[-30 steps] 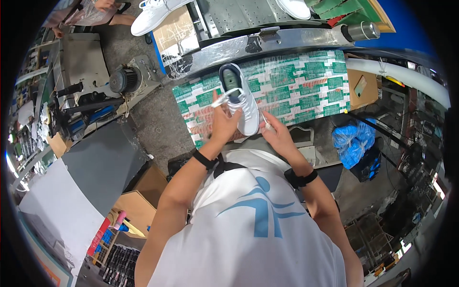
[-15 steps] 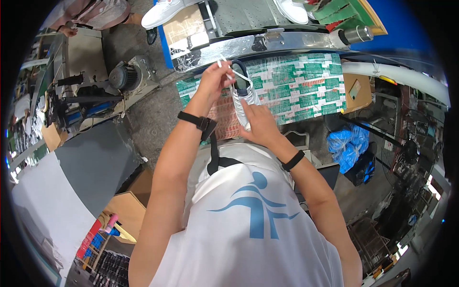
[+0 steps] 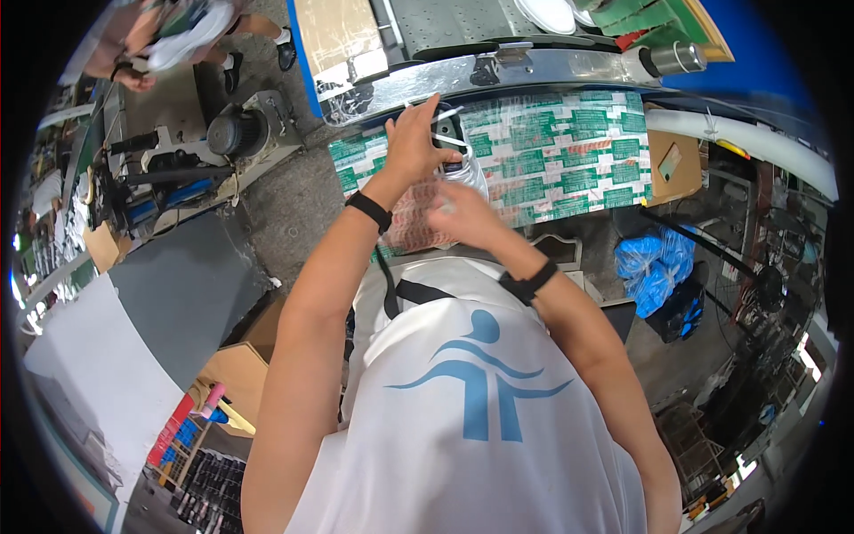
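Observation:
A white lace-up shoe point(image 3: 477, 174) with a dark insole lies on the taped table surface in front of me, its opening away from me. My left hand point(image 3: 414, 147) is at the shoe's left side, fingers apart and thumb reaching across its tongue. A loose white lace point(image 3: 451, 114) sticks out near the opening. Closer to me, my right hand point(image 3: 466, 215) is beside the toe end, and motion smears its fingers. Both hands cover much of the shoe's front and left side.
Beyond the table point(image 3: 569, 151) runs a metal-edged conveyor point(image 3: 427, 86) carrying more white shoes point(image 3: 546, 14). A motor point(image 3: 238, 132) stands left, and blue plastic bags point(image 3: 654, 260) lie right. At upper left another person's hand point(image 3: 133, 78) is near a blurred white object.
My left hand has gone from pinching a lace to spread fingers. My right hand has slid off the shoe's upper toward its toe. A white shoe at the conveyor's left is no longer there.

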### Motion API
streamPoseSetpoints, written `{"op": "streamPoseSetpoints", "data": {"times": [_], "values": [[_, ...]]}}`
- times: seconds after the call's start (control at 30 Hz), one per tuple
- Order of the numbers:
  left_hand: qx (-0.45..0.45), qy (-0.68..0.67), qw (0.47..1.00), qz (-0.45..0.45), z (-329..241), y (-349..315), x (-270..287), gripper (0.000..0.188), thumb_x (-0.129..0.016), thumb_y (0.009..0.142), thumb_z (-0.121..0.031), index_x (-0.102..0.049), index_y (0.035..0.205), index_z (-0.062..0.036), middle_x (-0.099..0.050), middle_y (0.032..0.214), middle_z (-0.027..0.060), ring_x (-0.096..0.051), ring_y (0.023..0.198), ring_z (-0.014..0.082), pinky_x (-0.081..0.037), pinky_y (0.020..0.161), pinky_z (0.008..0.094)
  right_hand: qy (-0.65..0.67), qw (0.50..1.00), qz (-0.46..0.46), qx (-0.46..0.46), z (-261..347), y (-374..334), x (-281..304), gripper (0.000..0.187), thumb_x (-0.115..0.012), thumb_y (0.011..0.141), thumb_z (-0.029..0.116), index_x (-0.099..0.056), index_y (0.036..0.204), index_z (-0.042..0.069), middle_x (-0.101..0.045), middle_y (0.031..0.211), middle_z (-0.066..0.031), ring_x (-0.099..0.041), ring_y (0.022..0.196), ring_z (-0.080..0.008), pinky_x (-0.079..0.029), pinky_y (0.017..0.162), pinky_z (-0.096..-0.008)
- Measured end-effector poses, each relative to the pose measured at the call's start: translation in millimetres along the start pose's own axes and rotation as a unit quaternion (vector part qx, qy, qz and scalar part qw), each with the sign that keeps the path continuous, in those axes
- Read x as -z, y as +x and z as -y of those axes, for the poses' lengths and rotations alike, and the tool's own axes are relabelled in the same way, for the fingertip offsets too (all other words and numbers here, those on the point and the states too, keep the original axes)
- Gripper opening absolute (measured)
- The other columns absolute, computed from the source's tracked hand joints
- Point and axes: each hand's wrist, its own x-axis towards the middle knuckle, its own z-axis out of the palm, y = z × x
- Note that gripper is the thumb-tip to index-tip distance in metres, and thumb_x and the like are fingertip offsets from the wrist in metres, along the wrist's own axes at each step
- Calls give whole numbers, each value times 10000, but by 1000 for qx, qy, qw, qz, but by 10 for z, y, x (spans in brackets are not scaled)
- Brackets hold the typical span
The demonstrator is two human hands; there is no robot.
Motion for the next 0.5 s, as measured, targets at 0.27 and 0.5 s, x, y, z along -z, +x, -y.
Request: {"op": "streamPoseSetpoints", "data": {"times": [0.27, 0.5], "values": [[1, -170, 984, 53, 395, -34, -130, 1411, -1061, 637, -360, -231, 1714, 19, -426, 1685, 302, -481, 1534, 424, -360, 1279, 442, -14, 995, 83, 56, -56, -411, 310, 480, -781, 832, 256, -710, 1223, -13, -710, 1064, -195, -711, 1046, -402, -561, 943, -478], [17, -65, 997, 48, 77, -55, -57, 1395, -1063, 653, -394, -257, 1705, 41, -460, 1665, 294, -424, 1569, 427, -350, 1278, 484, -162, 977, -112, 85, -233, -212, 444, 836, -790, 797, 251, -534, 1522, -76, -698, 1125, -215, -674, 1078, -416, -534, 949, -495]]}}
